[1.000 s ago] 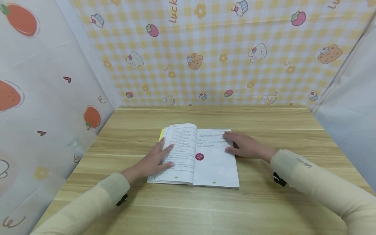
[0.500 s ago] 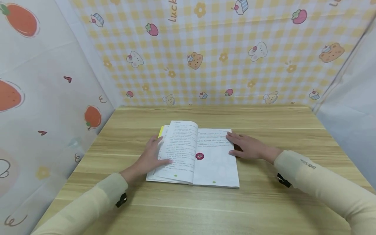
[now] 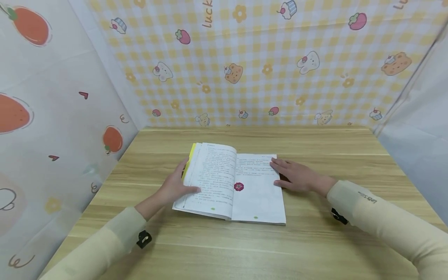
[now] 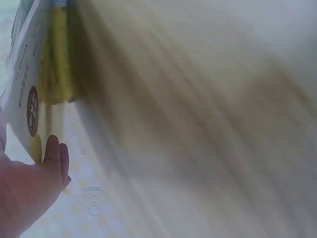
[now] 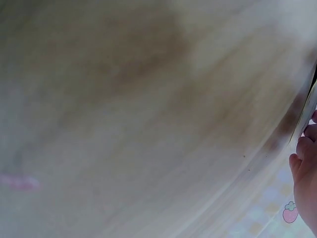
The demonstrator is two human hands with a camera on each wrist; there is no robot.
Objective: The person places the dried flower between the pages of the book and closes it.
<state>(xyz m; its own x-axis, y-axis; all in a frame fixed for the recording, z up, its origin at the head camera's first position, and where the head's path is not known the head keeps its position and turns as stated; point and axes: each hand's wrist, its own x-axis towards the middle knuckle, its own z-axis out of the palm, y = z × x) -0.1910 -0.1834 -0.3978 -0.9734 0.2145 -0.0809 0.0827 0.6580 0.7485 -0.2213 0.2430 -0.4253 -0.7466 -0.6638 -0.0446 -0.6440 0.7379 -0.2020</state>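
An open book (image 3: 257, 198) lies on the wooden table, printed text on both pages and a dark pink flower at the inner edge of the right page. Its left half is lifted and tilted, showing a yellow edge. My left hand (image 3: 174, 186) grips that left side, thumb over the page and fingers behind the cover. In the left wrist view the left hand (image 4: 34, 183) holds the raised cover (image 4: 29, 84), partly cut off by the frame. My right hand (image 3: 297, 175) rests with straight fingers on the right page's outer edge.
The wooden table (image 3: 259, 249) spreads around the book on all sides. Behind it hangs a yellow checked cloth (image 3: 252, 89) with cartoon prints. Pale cloth walls (image 3: 70, 128) stand at left and right. A dark band shows under each sleeve cuff.
My left hand has slid from lying on the left page to its outer edge and gripped it. The book's left half has risen. My right hand stays nearly in place.
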